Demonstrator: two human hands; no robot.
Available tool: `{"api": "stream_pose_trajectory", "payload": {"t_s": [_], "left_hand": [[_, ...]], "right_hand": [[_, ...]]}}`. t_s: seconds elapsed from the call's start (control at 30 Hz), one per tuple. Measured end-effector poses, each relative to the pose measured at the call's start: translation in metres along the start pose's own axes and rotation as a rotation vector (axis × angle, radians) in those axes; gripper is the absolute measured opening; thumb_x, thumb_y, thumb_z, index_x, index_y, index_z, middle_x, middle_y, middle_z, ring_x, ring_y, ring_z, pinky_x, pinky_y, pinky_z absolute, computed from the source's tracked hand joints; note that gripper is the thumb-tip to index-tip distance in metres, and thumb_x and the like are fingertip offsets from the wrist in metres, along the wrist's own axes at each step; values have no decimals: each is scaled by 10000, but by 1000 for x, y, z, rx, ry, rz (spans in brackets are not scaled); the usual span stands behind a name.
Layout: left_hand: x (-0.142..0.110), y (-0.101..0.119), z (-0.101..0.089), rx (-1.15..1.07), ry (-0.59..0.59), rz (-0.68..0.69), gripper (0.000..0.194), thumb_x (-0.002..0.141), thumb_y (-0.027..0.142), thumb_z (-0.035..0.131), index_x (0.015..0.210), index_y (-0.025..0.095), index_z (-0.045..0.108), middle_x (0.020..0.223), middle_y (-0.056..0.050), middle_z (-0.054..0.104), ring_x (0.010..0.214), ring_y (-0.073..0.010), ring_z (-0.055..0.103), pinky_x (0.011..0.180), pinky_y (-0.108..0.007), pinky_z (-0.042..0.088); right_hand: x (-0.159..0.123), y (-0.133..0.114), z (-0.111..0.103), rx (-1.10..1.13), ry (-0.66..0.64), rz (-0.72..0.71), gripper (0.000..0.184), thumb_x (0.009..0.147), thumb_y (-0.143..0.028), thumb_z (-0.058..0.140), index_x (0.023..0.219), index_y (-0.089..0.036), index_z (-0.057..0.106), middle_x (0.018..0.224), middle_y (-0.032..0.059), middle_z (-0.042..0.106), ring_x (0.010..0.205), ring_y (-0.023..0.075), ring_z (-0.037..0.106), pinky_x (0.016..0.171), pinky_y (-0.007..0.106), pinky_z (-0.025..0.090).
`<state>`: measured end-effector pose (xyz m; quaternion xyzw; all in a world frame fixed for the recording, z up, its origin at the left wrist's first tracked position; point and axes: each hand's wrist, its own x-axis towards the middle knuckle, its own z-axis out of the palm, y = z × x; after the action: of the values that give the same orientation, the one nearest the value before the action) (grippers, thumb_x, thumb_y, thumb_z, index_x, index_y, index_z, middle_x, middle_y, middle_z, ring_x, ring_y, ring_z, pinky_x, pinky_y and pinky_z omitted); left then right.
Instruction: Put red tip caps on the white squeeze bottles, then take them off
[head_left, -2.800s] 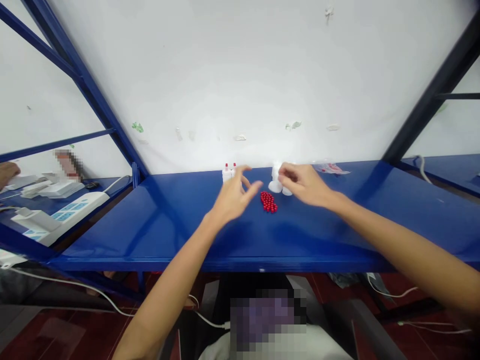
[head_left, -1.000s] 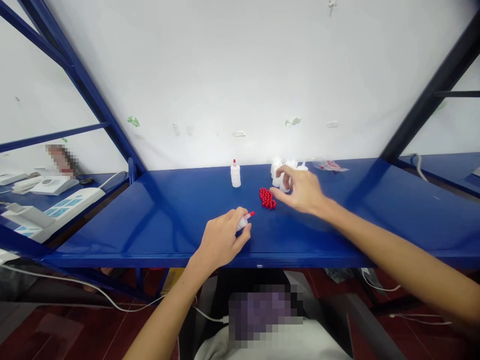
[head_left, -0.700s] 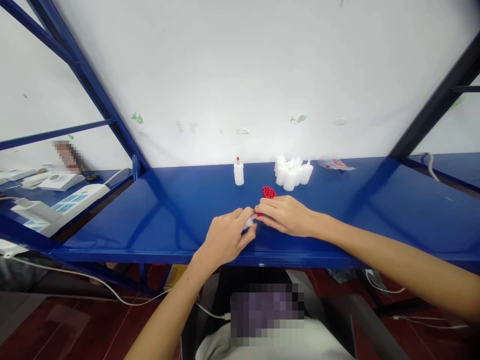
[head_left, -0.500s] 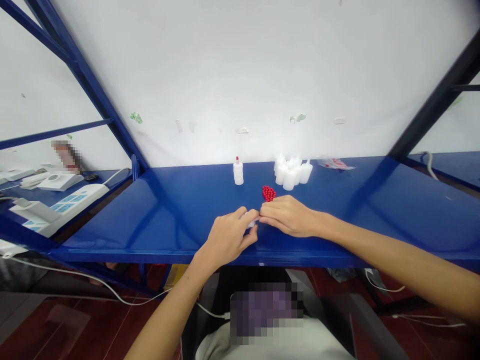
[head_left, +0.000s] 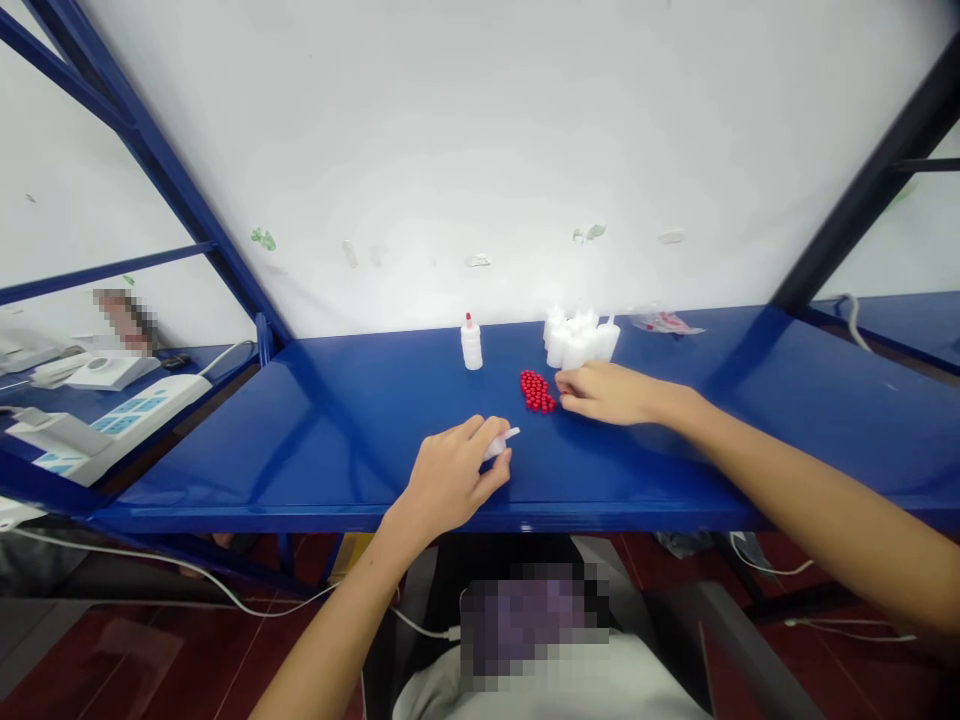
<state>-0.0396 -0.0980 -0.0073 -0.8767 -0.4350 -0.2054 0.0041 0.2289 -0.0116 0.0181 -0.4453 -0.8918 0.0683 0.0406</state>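
Observation:
My left hand is closed around a small white squeeze bottle, near the table's front edge. The bottle lies tilted, its uncapped nozzle pointing right. My right hand is pinched at the right side of a pile of small red caps, with a bit of red showing between its fingertips. Behind the pile, several white bottles stand in a group, partly hidden by my right hand. To the left, one white bottle stands upright with a red cap on its nozzle.
The blue table backs onto a white wall. A clear plastic bag with red in it lies at the back right. Blue metal posts frame the left side, where a white power strip lies beyond the table.
My right hand has left the bottle's nozzle and moved right and back to the red caps. My left hand stays about where it was, holding the bottle.

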Motion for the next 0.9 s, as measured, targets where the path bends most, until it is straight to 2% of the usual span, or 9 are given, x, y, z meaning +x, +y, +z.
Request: {"api": "stream_pose_trajectory", "payload": {"t_s": [0.27,0.47,0.63,0.7,0.8,0.9], "left_hand": [[0,-1,1,-5,12,6,225,994,377,390,1129,245,513,1016,-23,671,859,-187,652,697,-275,441],[0,0,1,-11,4,6,223,998,373,387,1136,246,508,1032,-20,667,874,-189,653,706,-282,449],[0,-1,0,-15,1,1,243,1003,386,372,1144,244,510,1037,-33,670,888,-194,656,722,-277,462],[0,-1,1,-21,1,0,254,1006,389,367,1166,248,504,1067,-39,672,918,-201,661,740,-283,471],[0,-1,1,-32,2,-10,275,1010,400,370,1225,266,476,1125,-38,672,967,-213,666,765,-294,479],[0,0,1,-49,-13,-16,266,1014,402,368,1226,270,460,1134,-28,676,977,-219,670,756,-300,475]], "right_hand": [[5,3,7,125,-13,-12,180,943,-327,421,889,-194,529,715,35,599,608,161,500,582,282,318],[7,3,9,188,30,-33,203,953,-321,410,961,-186,562,667,18,591,592,163,504,586,283,337],[3,-9,2,192,188,9,182,928,-319,460,881,-186,574,599,-12,538,529,136,443,566,280,303],[0,-19,1,291,234,-56,223,947,-364,456,870,-188,571,614,-17,533,539,129,441,568,273,310],[-3,-38,4,428,224,-242,292,967,-445,454,882,-192,572,643,-23,524,576,128,448,591,262,340],[-4,-56,14,381,214,-383,302,984,-460,441,938,-196,579,629,-29,506,597,134,443,619,265,350]]}}
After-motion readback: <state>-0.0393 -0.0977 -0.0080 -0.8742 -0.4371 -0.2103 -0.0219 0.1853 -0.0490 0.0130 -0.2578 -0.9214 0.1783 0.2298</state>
